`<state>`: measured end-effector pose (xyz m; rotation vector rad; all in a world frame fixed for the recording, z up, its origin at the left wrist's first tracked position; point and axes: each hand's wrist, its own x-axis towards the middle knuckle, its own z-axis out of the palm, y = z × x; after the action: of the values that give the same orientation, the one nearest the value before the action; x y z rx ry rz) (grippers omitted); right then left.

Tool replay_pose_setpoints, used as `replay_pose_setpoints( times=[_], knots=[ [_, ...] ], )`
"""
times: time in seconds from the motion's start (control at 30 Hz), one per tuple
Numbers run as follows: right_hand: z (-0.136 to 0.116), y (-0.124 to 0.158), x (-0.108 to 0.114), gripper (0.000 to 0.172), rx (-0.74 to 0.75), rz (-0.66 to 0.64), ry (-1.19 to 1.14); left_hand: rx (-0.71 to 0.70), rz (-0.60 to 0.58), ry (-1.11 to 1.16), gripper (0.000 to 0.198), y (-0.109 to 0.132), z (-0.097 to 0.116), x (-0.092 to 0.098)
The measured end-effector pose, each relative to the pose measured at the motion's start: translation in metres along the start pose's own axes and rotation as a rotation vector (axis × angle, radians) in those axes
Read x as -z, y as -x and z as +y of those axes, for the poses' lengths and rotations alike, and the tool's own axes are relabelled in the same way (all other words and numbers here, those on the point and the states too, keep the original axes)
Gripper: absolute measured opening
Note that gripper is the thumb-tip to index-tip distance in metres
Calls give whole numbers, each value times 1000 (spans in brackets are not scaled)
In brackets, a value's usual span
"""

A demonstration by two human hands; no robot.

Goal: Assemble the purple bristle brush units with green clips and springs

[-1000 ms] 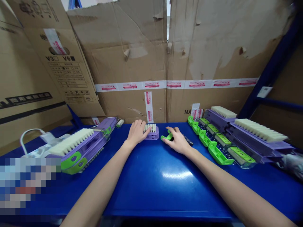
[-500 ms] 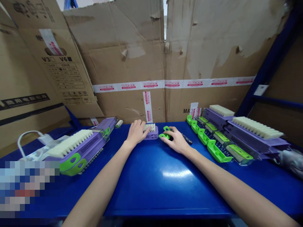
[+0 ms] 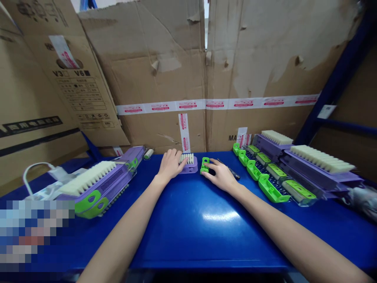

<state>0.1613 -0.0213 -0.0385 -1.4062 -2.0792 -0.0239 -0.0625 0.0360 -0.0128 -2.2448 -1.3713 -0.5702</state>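
At the back middle of the table lies a purple brush body with cream bristles point(image 3: 190, 169). My left hand point(image 3: 171, 165) is closed over its left end, with the thumb against the bristles. Just right of the body is a bright green plastic end cap point(image 3: 204, 166), its two holes facing up. My right hand point(image 3: 219, 175) grips this cap along its right side between thumb and fingers. A small gap separates the cap from the brush body. Behind the right hand a dark pen-like tool point(image 3: 234, 173) lies on the table.
More green caps point(image 3: 272, 189) stand in a row at right, beside clear-wrapped parts with green tops point(image 3: 299, 188) and large purple brushes point(image 3: 321, 159). At left are another purple brush point(image 3: 88, 179) and a white cable point(image 3: 28, 177). Cardboard point(image 3: 159, 78) walls the blue table's point(image 3: 188, 228) back.
The green cap has turned in my right hand from a tilted pose to one with its holes up, squared to the brush body. My left hand stays in place.
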Motion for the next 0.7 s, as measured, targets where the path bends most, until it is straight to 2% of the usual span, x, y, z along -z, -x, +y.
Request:
replay_pose_setpoints(
  times=[0.13, 0.53, 0.7],
  knots=[
    [1, -1, 1, 32, 2, 8, 4, -4, 7, -8, 46, 0, -1, -1],
    [-2, -1, 2, 31, 9, -25, 30, 0, 12, 93, 44, 0, -2, -4],
    [-2, 0, 2, 32, 3, -39, 47, 12, 72, 144, 42, -1, -2, -9]
  ],
)
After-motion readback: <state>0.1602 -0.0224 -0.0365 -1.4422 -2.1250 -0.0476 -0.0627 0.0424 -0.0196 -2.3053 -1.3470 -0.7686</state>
